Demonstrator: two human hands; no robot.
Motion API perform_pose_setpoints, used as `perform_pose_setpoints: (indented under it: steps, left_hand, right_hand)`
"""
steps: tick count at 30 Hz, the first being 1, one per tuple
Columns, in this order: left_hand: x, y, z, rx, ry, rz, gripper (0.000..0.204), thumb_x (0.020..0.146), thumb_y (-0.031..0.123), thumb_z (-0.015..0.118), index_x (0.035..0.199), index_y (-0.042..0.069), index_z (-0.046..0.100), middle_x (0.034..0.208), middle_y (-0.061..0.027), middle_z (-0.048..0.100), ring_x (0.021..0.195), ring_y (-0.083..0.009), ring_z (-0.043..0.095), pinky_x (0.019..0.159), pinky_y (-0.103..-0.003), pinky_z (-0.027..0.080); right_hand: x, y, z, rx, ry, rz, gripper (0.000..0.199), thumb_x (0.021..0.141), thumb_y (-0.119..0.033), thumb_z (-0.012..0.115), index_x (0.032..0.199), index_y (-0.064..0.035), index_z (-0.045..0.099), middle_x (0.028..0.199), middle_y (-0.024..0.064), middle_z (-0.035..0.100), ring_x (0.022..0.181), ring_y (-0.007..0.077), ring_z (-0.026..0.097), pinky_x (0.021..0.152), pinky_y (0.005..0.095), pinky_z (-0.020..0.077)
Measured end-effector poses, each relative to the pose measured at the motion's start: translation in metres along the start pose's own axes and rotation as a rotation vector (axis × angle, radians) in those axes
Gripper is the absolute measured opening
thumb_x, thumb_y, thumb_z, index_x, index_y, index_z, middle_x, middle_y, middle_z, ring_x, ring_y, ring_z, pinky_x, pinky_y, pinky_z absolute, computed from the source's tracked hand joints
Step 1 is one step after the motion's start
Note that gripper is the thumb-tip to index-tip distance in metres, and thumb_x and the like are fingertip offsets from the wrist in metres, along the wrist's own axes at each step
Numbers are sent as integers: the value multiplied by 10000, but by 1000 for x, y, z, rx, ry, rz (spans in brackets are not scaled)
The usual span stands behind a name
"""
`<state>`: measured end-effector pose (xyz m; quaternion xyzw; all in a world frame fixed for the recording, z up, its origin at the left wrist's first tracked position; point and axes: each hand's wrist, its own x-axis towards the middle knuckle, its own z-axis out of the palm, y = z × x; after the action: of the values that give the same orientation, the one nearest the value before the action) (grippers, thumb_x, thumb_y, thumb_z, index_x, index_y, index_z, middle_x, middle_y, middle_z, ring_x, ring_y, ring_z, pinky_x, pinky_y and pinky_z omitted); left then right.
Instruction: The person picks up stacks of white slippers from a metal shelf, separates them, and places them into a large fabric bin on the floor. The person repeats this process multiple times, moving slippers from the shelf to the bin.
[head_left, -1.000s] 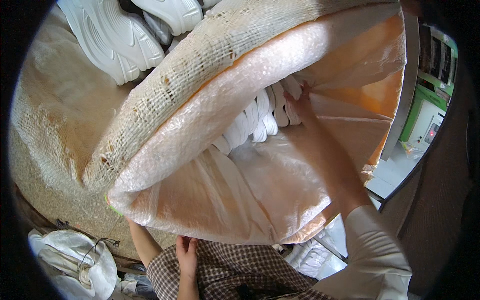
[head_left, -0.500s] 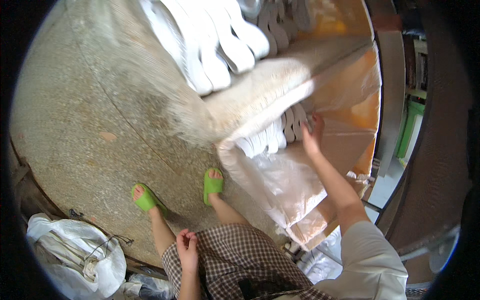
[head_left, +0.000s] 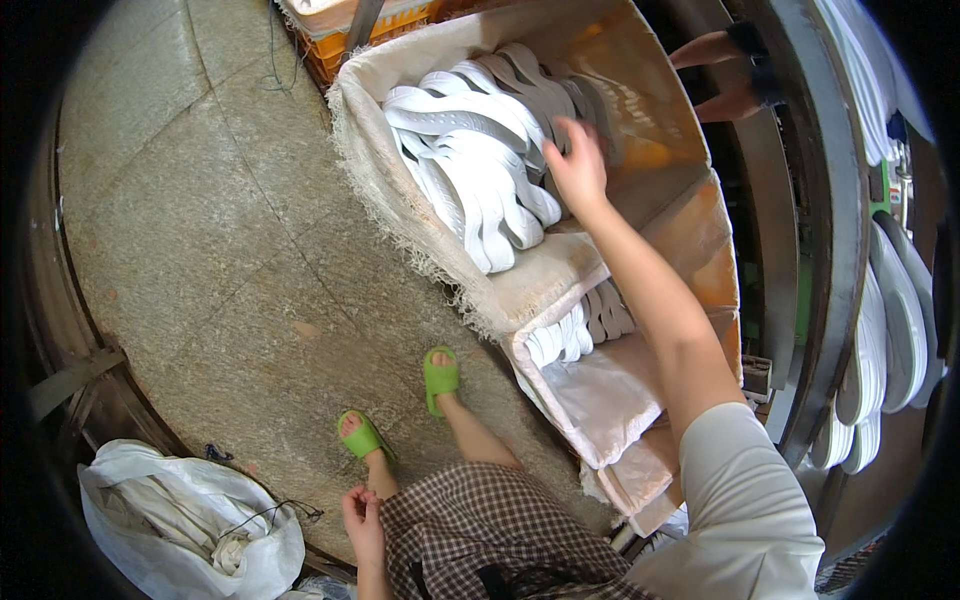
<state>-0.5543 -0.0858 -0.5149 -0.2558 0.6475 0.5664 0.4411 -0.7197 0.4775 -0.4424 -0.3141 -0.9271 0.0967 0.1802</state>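
Note:
My right hand reaches over the larger lined bin, its fingers spread and holding nothing I can see. Just left of it and below lie white shoe soles, stacked in curved rows. Grey-shaded soles stand behind the hand, partly hidden by it. A smaller lined compartment under my forearm holds another row of white soles. Down by my checked apron, my left hand hangs with its fingers curled together and no object visible in them.
Another person's hands show beyond the bin's far side. White soles hang along a metal frame at the right. An orange crate stands behind the bin. A white sack lies at lower left on the concrete floor.
My right hand has moved from the smaller compartment up to the larger bin. The view has shifted, so more of the larger bin and the other person's hands show.

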Motion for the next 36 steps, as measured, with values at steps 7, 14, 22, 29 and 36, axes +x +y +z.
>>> perform_pose_setpoints:
  steps: [7, 14, 22, 29, 36]
  left_hand:
    - [9, -11, 37, -8, 82, -88, 162, 916, 68, 538, 1063, 12, 496, 879, -16, 520, 806, -93, 491, 763, -221, 421]
    - [19, 3, 110, -118, -20, -187, 186, 920, 71, 541, 1085, 10, 482, 893, -25, 522, 804, -103, 508, 759, -224, 447]
    - [26, 14, 114, -202, 18, -180, 149, 925, 87, 533, 1051, 19, 488, 885, -26, 525, 782, -105, 517, 729, -236, 459]
    - [31, -3, 95, -191, 47, -166, 139, 924, 79, 516, 1047, 19, 489, 865, -28, 525, 738, -109, 514, 679, -234, 449]
    - [28, -10, 109, -209, -39, -129, 155, 933, 83, 508, 1069, 12, 488, 914, -38, 547, 788, -104, 521, 721, -228, 448]
  right_hand:
    - [63, 13, 69, -58, -339, 93, 591, 748, -448, 685, 1269, -236, 505, 1432, 105, 332, 1325, 321, 298, 1024, 604, 245]
    - [23, 80, 71, -416, -309, -296, 666, 746, -208, 708, 1335, -315, 416, 1402, 22, 361, 1363, 267, 236, 1058, 654, 126]
    - [24, 82, 64, -413, -145, 29, 828, 638, -409, 781, 1333, -168, 403, 1435, 254, 199, 1321, 450, 227, 1030, 582, 269]
    - [33, 70, 64, -268, -350, 130, 638, 652, -289, 763, 1226, -134, 532, 1465, 301, 59, 1349, 494, 110, 1053, 562, 251]
    - [32, 70, 86, -295, -206, 35, 744, 638, -381, 798, 1269, -139, 489, 1442, 343, 92, 1336, 496, 154, 1060, 517, 265]
